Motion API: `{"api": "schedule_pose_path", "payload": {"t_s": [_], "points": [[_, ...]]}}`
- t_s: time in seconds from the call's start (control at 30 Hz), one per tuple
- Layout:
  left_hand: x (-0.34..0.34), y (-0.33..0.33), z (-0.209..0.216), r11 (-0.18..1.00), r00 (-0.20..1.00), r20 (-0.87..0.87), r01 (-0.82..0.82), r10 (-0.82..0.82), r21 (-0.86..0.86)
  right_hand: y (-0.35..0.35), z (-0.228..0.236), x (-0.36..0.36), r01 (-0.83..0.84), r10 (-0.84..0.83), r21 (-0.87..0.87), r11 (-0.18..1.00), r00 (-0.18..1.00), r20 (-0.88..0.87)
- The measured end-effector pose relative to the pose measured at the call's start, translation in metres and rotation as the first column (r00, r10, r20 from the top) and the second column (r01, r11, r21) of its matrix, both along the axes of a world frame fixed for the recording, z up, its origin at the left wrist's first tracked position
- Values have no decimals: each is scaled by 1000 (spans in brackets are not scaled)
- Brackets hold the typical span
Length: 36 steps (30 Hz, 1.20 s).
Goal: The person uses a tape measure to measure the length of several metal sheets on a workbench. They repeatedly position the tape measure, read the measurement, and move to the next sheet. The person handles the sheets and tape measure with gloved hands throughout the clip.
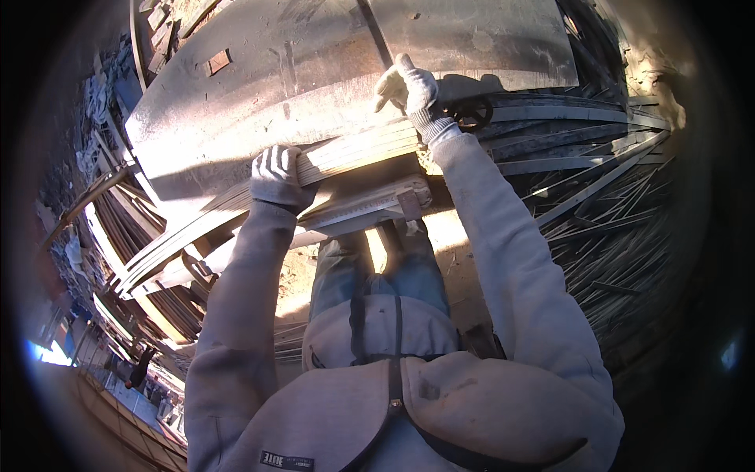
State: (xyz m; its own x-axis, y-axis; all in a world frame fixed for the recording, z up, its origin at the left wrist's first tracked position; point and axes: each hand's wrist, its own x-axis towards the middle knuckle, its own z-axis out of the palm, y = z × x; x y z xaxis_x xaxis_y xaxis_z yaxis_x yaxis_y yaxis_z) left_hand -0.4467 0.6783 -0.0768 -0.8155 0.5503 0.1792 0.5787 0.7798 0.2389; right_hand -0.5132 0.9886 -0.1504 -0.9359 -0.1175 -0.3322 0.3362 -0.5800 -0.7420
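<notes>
A bundle of long, thin wooden strips [362, 149] lies along the near edge of a dusty metal machine table [259, 86], running off to the lower left. My left hand [275, 177], in a pale glove, is closed over the bundle with its fingers wrapped across the top. Just past the bundle's right end is my gloved right hand [415, 93], raised over the table edge. Its fingers are apart and nothing shows in them. A dark slot [374, 31] runs across the tabletop just beyond this hand.
A small wood offcut [219, 62] sits on the tabletop. A dark handwheel [472, 115] is beside my right wrist. A rail with a scale [354, 211] crosses before my legs. Piled wood strips [605, 204] cover the right; more boards [130, 212] lie left. A person [141, 368] stands far left.
</notes>
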Motion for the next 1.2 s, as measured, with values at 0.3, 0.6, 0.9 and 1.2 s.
{"api": "schedule_pose_path", "payload": {"t_s": [0.3,0.6,0.9,1.2], "points": [[0,-2,-3,999,1000,3,-26,26,-35,-8,-3,4,189,-187,104,976,982,-32],[4,20,22,999,972,235,-13,24,-49,173,-29,127,641,-864,610,465,480,155],[-1,12,-5,990,994,22,110,-109,-93,284,-218,99,-261,-666,951,166,682,303],[-4,5,-8,989,996,36,87,-83,-118,300,-230,89,-327,-675,928,177,646,356]]}}
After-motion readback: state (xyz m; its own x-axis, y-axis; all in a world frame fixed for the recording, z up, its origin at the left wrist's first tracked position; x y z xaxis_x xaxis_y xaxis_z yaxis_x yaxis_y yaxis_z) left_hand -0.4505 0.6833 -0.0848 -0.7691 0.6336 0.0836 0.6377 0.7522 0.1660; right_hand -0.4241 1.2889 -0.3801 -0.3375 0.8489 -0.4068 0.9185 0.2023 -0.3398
